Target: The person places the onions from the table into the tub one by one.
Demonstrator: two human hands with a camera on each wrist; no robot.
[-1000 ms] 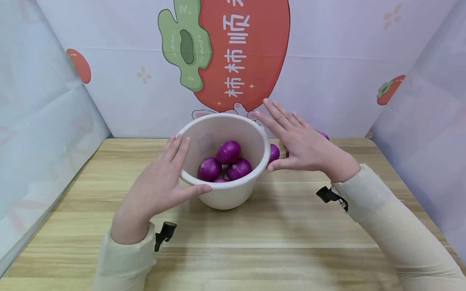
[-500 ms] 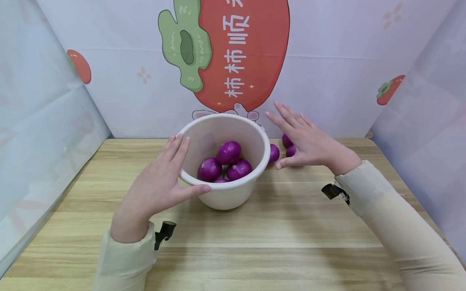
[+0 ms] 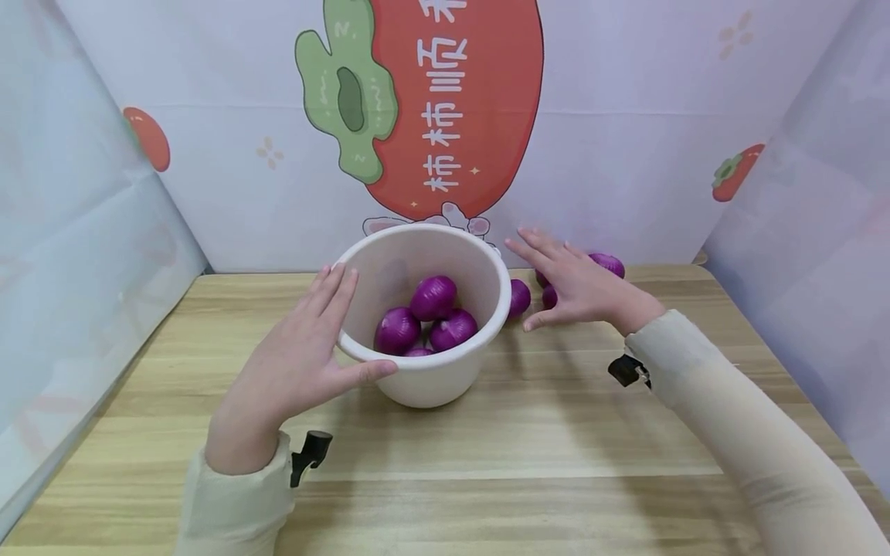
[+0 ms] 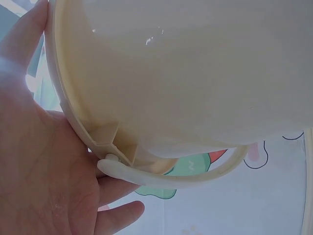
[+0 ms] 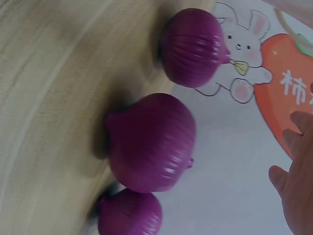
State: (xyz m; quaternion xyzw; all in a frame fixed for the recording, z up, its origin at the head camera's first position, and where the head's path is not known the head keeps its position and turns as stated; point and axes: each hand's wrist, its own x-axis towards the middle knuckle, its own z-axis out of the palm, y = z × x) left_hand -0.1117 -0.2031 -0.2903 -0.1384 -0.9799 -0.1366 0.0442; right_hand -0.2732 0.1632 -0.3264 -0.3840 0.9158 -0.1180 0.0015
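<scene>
A white bucket (image 3: 431, 386) stands on the wooden table, with several purple onions (image 3: 434, 297) inside. My left hand (image 3: 292, 359) rests against its left rim, fingers extended and thumb lying along the near edge. From the left wrist view, the palm and fingers touch the rim beside the pivot of the bucket's handle (image 4: 171, 181). To the bucket's right, my right hand (image 3: 577, 282) hovers with spread fingers and holds nothing. Beneath and around it are more onions, one (image 3: 519, 299) near the bucket and another (image 3: 608, 264) farther back; the right wrist view shows a large onion (image 5: 151, 142) between two others.
A white printed cloth (image 3: 626, 170) hangs as the back wall, close behind the bucket and loose onions. Side cloths (image 3: 76, 255) border the wooden table (image 3: 445, 502) on left and right.
My right hand has moved off from beside the bucket's rim, rightward and then lower over the loose onions. The left hand stays at the rim. The head view has shifted slightly.
</scene>
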